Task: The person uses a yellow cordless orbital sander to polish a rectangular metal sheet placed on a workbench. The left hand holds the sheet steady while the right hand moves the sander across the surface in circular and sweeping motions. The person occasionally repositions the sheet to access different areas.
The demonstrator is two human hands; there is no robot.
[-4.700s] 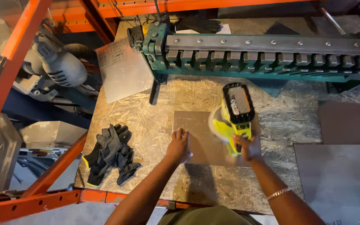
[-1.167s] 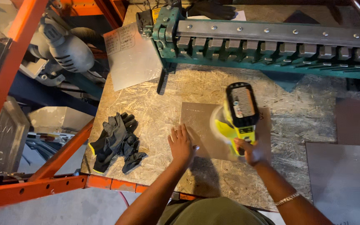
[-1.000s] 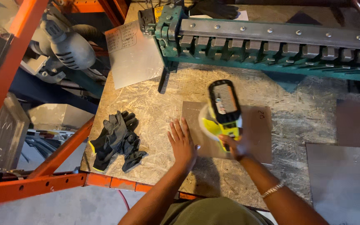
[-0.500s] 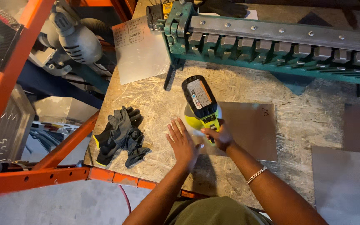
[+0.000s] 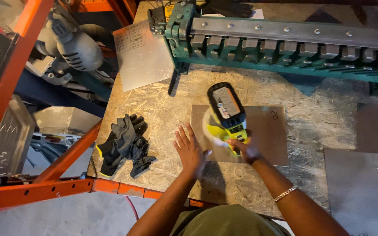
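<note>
The right hand (image 5: pixel 243 147) is wrapping its grip around the handle of a yellow-and-black cordless sander (image 5: pixel 226 114), which is sitting on the left part of a square metal sheet (image 5: pixel 265 131). The left hand (image 5: pixel 190 148) is lying flat with its grip open and fingers spread, pressing on the sheet's left edge. The sheet is lying on the chipboard desk (image 5: pixel 162 109), with dark work gloves (image 5: pixel 124 144) to its left and a green sheet-metal brake (image 5: pixel 285 41) behind it.

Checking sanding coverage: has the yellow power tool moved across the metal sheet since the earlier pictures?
Yes. The yellow power tool has shifted from the right part of the metal sheet to its left edge, towards the gloves.
</note>
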